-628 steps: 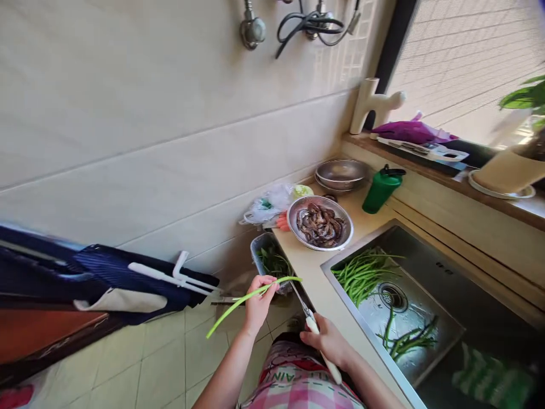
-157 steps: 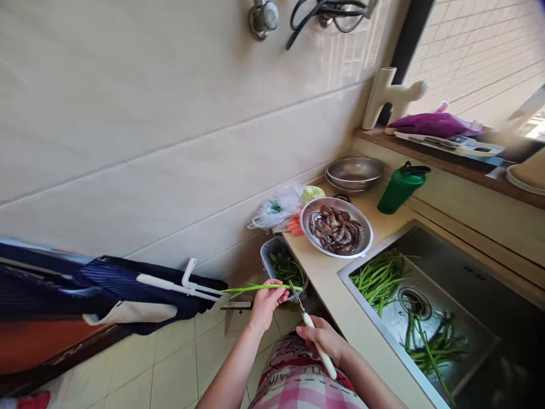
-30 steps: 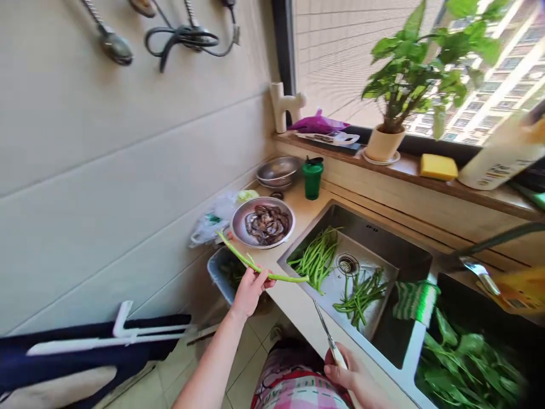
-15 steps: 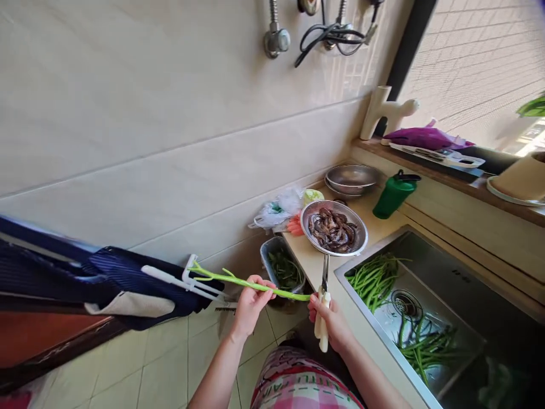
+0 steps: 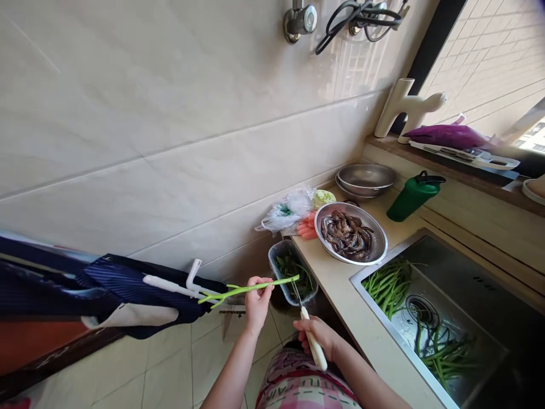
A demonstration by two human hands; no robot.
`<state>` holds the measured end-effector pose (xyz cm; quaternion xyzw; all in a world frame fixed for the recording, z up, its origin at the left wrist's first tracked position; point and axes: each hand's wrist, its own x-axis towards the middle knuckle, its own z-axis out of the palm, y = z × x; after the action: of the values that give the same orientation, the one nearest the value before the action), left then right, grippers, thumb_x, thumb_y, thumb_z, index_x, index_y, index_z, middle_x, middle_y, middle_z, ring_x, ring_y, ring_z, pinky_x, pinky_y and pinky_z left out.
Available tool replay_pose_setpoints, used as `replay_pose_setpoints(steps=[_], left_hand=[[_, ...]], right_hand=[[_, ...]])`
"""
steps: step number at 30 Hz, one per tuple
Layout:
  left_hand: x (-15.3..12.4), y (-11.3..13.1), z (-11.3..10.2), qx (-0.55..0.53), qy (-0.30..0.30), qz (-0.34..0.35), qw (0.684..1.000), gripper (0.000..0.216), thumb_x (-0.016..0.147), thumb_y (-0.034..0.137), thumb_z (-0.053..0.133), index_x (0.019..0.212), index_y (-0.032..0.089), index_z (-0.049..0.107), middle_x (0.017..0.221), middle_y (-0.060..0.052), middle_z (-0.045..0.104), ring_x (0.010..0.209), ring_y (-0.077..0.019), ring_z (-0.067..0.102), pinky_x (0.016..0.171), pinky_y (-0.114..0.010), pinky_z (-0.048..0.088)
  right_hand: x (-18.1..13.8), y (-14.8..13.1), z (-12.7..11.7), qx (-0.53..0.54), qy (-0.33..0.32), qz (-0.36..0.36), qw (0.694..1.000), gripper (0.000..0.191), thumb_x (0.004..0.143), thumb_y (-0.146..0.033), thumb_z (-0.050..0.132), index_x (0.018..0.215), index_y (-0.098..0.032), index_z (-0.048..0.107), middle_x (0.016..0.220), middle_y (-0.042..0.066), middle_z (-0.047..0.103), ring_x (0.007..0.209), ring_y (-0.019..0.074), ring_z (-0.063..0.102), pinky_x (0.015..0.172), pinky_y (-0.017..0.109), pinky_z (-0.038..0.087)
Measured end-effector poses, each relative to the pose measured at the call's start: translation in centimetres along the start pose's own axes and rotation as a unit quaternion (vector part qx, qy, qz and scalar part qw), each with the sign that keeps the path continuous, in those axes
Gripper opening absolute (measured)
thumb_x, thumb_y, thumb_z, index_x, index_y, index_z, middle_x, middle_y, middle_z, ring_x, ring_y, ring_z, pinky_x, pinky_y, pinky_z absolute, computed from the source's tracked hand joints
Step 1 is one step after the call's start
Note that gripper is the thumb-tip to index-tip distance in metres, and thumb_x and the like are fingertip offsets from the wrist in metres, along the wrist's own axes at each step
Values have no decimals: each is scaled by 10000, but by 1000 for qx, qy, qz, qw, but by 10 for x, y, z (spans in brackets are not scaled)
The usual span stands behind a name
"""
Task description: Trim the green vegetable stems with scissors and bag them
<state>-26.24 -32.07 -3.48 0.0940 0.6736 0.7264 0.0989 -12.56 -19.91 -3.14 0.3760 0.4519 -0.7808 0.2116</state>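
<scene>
My left hand (image 5: 258, 304) is closed round a bright green vegetable stem (image 5: 242, 289) with short side shoots at its left end. The stem points right, and its tip lies beside the metal blades of white-handled scissors (image 5: 314, 343). My right hand (image 5: 319, 334) is wrapped round the scissors' handle, blades pointing away from me. Whether the blades touch the stem I cannot tell. Below the tip, a grey bin (image 5: 315, 292) holds green leaves and stalks. To the right, long green stems (image 5: 389, 287) lie in two bunches in the metal sink (image 5: 464, 318).
On the counter (image 5: 340, 295) stand a colander (image 5: 383, 250) of shrimp, metal bowls (image 5: 366, 177), a green bottle (image 5: 413, 199) and a plastic bag (image 5: 293, 207). Dark blue cloth (image 5: 114, 284) hangs at my left. Tiled wall (image 5: 170, 113) rises ahead.
The scissors have swung from upright to tilted, their blades now at the stem's right tip. The stem's right end is raised and shifted left from my right hand. The view has shifted left.
</scene>
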Motion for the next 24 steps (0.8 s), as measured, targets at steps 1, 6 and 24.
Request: replay_pose_setpoints(steps=[1, 6, 24], left_hand=[[1, -4, 0, 3, -4, -4, 1000, 269, 745, 257, 679, 848, 210, 436, 877, -20, 640, 788, -143, 643, 775, -323, 527], [3, -14, 3, 1, -26, -23, 999, 271, 732, 272, 688, 835, 208, 445, 865, -29, 640, 796, -163, 647, 788, -346, 528], [22, -21, 11, -65, -35, -206, 976, 435, 629, 464, 755, 857, 153, 555, 721, -5, 638, 605, -114, 635, 588, -243, 536]], right_hand=[[5, -1, 2, -2, -3, 8, 1000, 160, 695, -289, 592, 700, -192, 464, 492, -31, 504, 382, 101, 404, 392, 225, 271], [22, 1, 8, -8, -7, 7, 1000, 185, 722, -322, 593, 679, -195, 465, 491, -42, 487, 382, 96, 389, 379, 220, 297], [27, 12, 0, -94, 128, -3, 987, 284, 745, -387, 587, 566, -200, 469, 423, -53, 392, 365, 103, 327, 385, 245, 280]])
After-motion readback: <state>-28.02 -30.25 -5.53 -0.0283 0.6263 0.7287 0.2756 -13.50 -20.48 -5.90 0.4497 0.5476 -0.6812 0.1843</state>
